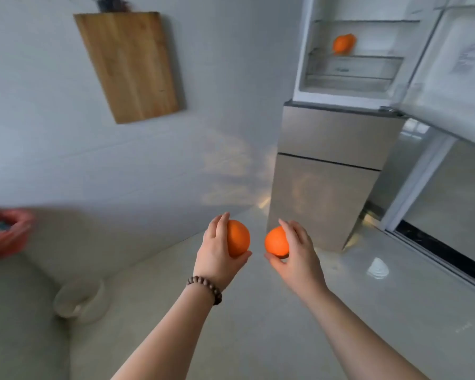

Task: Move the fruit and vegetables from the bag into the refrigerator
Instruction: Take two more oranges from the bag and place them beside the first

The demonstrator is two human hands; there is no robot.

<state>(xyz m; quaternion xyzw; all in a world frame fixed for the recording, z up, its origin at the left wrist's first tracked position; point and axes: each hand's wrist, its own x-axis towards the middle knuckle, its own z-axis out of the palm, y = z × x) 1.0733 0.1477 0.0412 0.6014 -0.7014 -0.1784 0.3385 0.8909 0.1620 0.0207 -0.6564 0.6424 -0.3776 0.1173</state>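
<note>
Oranges are the fruit in play, but the biggest thing in view is the refrigerator (337, 149), standing against the white wall at upper right with its top door (450, 78) swung wide open and its two lower beige drawer fronts closed. Inside the open top compartment, one orange (344, 43) sits on a glass shelf, just above a clear drawer. A wooden cutting board (129, 64) hangs tilted on the wall to the left, well apart from the refrigerator. At the far left edge a red bag (7, 233) rests on the pale counter, blurred, with something bluish inside that cannot be made out. Near it, lower on the counter, sits a white bowl (80, 300), also blurred. Both bare forearms reach forward over the light floor. The left hand (217, 250), with a dark bead bracelet (205, 288) on its wrist, has fingers and thumb wrapped around a second orange (239, 238). The right hand (296, 252) cups a third orange (276, 241) between thumb below and fingers curled over. These two oranges are near each other, not touching.
</note>
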